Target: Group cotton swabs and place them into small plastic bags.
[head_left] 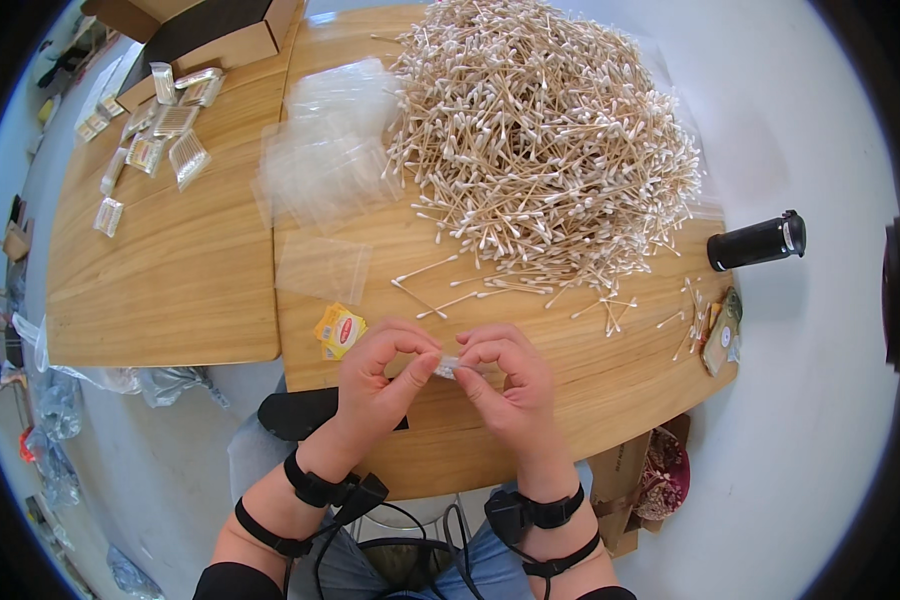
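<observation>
Between my two hands, near the table's front edge, is a small clear plastic packet (447,368). My left hand (382,375) is closed on its left end, thumb against fingertips. The right end is pinched the same way by my right hand (510,380). White shows in the packet, but most of it is hidden by my fingers. Just left of my left hand lie yellow printed cards (339,330). A few loose cotton swabs (432,268) are scattered beyond my hands, in front of a large heap of cotton swabs (550,140).
Flat clear bags (325,140) lie left of the heap, with one single bag (322,268) nearer. Filled swab packets (175,120) and an open cardboard box (220,45) occupy the far left. At right are a black cylinder (755,241) and a small pouch (722,335).
</observation>
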Demonstrator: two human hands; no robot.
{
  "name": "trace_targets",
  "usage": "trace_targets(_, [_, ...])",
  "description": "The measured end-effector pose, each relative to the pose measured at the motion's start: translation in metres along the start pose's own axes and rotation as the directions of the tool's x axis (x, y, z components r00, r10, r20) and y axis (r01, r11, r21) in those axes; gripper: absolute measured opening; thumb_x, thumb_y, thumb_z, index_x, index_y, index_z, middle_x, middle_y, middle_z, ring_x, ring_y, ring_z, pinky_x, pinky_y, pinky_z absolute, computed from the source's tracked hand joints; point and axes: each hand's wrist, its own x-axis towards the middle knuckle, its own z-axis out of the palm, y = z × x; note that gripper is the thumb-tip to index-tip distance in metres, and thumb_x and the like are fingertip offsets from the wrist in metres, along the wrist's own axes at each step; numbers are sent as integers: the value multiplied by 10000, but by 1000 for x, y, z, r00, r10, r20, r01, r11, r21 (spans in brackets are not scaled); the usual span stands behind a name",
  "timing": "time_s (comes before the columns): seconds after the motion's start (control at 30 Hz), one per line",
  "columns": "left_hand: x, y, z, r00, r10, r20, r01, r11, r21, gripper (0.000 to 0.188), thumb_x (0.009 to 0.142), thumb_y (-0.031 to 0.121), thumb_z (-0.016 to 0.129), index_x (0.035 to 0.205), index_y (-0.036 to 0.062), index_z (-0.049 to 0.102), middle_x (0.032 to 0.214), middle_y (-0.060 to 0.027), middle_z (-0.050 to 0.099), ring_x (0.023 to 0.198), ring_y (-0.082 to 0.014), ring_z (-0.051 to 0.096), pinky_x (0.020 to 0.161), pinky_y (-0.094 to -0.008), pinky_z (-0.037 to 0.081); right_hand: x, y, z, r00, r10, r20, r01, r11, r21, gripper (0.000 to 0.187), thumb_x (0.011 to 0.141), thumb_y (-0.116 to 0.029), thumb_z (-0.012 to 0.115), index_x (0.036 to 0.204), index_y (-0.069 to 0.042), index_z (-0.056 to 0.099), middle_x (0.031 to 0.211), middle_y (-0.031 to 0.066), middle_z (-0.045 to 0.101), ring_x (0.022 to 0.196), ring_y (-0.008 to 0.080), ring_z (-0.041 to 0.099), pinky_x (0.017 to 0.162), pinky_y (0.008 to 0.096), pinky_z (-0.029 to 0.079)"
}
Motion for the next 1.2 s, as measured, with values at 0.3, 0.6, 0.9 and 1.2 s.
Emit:
trace_targets(0.3, [1,3,2,994,99,48,-103,989,102,47,848,42,732,867,32,690,923,-100,695,846,-226,661,747,-313,515,0,-3,5,999,-40,7,41,999,-18,147,798,16,727,909,-41,651,1004,123,636,1007,280,632,852,357,504])
trace_targets(0.6, [1,4,-3,999,32,-2,-32,997,75,33,857,44,730,867,32,701,926,-90,695,865,-205,653,778,-299,502,-1,3,-1,998,-32,-57,31,999,-14,114,803,4,727,878,-35,650,988,127,634,1031,295,625,879,365,491])
trace_targets(0.9, [3,8,-1,990,71,121,-82,993,87,89,813,45,761,882,46,704,1035,-87,673,936,-208,643,825,-315,493,1,1,0,995,-85,-43,84,996,-37,120,787,-4,746,855,-41,655,971,119,644,1022,297,625,870,370,496])
trace_targets(1.2, [7,4,-10,995,48,91,-57,994,91,112,789,35,785,851,37,691,992,-85,677,933,-204,646,822,-306,496,-2,4,0,993,-51,-106,54,998,22,126,776,8,760,839,-33,659,972,116,650,1023,281,627,860,362,501])
